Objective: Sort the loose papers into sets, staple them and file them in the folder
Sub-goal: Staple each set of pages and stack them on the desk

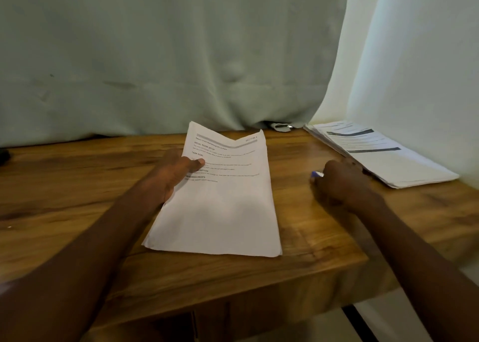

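Note:
A set of printed white papers (223,201) is held above the middle of the wooden table, its far edge bent into a V. My left hand (173,173) grips its left edge, thumb on top of the text. My right hand (339,183) rests on the table to the right of the set, fingers curled round a small blue and white object (316,174), likely a stapler, most of it hidden by the hand. A second pile of printed papers (383,157) lies at the table's far right, just beyond the right hand.
The wooden table (77,186) has its front edge near me and a corner at the lower right. A pale green curtain (155,56) hangs behind it. A small white crumpled thing (281,127) sits at the back edge under the curtain.

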The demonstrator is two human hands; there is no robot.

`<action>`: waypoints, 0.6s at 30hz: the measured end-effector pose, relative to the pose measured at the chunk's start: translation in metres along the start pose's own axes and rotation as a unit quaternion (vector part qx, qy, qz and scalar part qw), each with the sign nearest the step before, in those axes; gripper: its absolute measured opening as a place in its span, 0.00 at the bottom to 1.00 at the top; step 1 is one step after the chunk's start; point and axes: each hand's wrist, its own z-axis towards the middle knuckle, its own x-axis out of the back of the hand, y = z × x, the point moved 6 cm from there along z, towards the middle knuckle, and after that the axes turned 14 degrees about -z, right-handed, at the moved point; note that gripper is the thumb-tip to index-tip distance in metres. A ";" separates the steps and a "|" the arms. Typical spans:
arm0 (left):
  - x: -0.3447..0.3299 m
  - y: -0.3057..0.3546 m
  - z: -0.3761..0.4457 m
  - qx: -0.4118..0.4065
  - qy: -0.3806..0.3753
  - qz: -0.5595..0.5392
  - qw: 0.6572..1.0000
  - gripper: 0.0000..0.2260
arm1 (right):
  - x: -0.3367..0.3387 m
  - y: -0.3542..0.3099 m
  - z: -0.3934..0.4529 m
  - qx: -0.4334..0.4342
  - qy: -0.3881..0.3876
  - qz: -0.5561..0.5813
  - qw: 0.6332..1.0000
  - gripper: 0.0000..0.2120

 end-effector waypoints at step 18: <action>0.057 0.012 -0.024 -0.077 -0.055 0.058 0.994 0.15 | 0.117 -0.273 0.000 0.393 0.112 0.297 0.863 0.25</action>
